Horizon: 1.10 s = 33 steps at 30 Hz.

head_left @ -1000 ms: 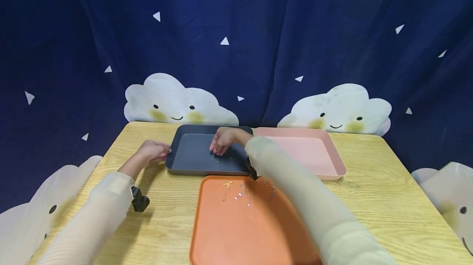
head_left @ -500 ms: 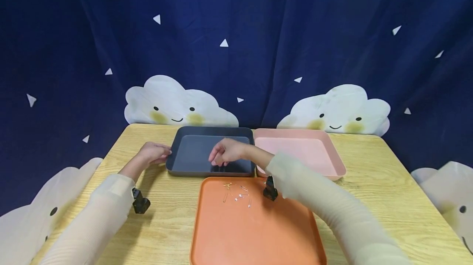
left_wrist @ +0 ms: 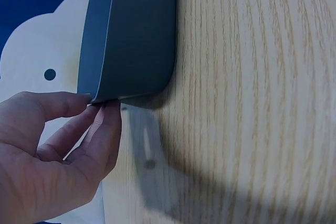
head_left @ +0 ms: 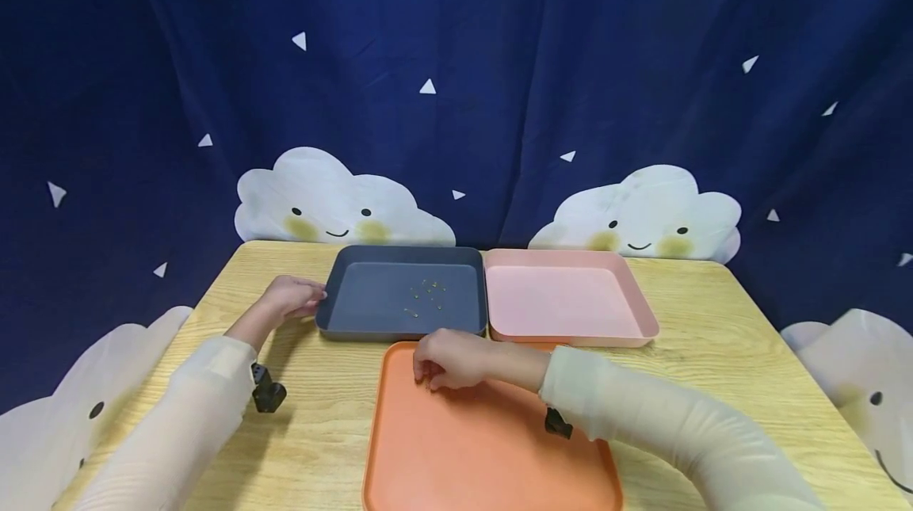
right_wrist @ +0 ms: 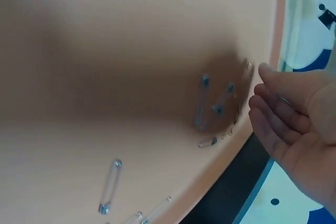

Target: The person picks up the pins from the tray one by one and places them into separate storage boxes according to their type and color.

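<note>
Right hand lowered over far left part of orange tray, fingers loosely bent and slightly apart, holding nothing visible. Silver safety pins scattered on tray floor just beneath fingertips, near far rim; another pin well apart along same rim. Left hand resting at left edge of dark grey tray, fingertips touching its near left corner, grasp relaxed. Small gold pins lying inside grey tray. Pink tray adjoining on right. All three trays on wooden table.
</note>
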### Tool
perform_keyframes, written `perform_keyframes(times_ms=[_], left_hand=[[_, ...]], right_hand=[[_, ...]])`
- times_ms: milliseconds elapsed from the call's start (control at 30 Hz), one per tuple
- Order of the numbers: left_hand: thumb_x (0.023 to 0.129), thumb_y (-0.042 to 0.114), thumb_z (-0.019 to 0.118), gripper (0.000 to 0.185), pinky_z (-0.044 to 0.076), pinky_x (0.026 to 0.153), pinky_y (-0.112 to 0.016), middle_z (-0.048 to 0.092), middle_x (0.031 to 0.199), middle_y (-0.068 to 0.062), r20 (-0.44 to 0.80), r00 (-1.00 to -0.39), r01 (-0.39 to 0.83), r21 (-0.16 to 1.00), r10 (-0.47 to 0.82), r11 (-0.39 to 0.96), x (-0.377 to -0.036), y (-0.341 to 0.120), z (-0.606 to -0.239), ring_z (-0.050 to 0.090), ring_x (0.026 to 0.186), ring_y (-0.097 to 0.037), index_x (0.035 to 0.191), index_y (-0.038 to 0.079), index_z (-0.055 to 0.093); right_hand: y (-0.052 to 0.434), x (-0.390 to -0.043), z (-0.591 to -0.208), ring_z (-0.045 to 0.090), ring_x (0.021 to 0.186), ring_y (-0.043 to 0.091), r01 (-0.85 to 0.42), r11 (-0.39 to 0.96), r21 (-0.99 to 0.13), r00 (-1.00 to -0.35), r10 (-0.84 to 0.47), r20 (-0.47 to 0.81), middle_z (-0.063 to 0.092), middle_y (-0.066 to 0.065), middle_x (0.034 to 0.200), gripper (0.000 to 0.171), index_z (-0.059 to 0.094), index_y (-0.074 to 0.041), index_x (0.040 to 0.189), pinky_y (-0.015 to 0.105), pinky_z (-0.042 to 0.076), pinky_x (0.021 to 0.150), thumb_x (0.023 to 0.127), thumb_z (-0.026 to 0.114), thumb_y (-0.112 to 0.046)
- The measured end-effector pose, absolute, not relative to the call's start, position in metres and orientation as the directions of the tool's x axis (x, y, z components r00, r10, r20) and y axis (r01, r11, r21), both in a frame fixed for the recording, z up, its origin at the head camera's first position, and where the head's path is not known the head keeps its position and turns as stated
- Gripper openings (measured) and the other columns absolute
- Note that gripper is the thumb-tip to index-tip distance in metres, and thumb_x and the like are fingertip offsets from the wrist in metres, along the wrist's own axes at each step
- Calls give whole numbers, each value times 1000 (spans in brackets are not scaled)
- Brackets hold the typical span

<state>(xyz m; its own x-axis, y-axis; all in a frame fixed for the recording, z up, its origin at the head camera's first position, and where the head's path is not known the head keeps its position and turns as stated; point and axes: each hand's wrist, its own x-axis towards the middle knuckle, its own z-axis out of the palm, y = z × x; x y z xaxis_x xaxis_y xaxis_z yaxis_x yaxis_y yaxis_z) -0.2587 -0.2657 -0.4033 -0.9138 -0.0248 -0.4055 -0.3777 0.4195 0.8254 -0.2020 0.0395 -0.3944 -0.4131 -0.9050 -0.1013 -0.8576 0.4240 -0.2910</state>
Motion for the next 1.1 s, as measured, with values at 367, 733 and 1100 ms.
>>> perform_keyframes(times_ms=[367, 733, 1100], left_hand=[[93, 3, 51, 46, 60, 83, -24, 48, 137, -34, -382, -924, -354, 842, -15, 407, -255, -265, -406, 64, 80, -4, 134, -17, 44], [93, 3, 51, 46, 60, 84, -26, 46, 139, -34, -392, -920, -365, 833, -23, 415, -255, -265, -402, 65, 82, -5, 135, -15, 44], [93, 4, 50, 45, 60, 86, -26, 45, 140, -34, -399, -916, -373, 828, -27, 418, -256, -264, -403, 66, 85, -7, 135, -13, 45]], right_hand=[[30, -199, -405, 52, 70, 0, -908, 409, -96, -398, -910, -116, 61, -9, 72, 13, 67, -17, 78, 5, 38, 61, 79, 72, -6], [24, -189, -406, 47, 65, 3, -917, 399, 0, -393, -905, -164, 51, -8, 67, 19, 54, -18, 68, 10, 33, 55, 86, 61, -13], [29, -197, -402, 47, 59, -7, -669, 487, -561, -412, -872, -266, 68, 0, 70, 8, 71, -8, 88, 4, 40, 56, 85, 65, -3]])
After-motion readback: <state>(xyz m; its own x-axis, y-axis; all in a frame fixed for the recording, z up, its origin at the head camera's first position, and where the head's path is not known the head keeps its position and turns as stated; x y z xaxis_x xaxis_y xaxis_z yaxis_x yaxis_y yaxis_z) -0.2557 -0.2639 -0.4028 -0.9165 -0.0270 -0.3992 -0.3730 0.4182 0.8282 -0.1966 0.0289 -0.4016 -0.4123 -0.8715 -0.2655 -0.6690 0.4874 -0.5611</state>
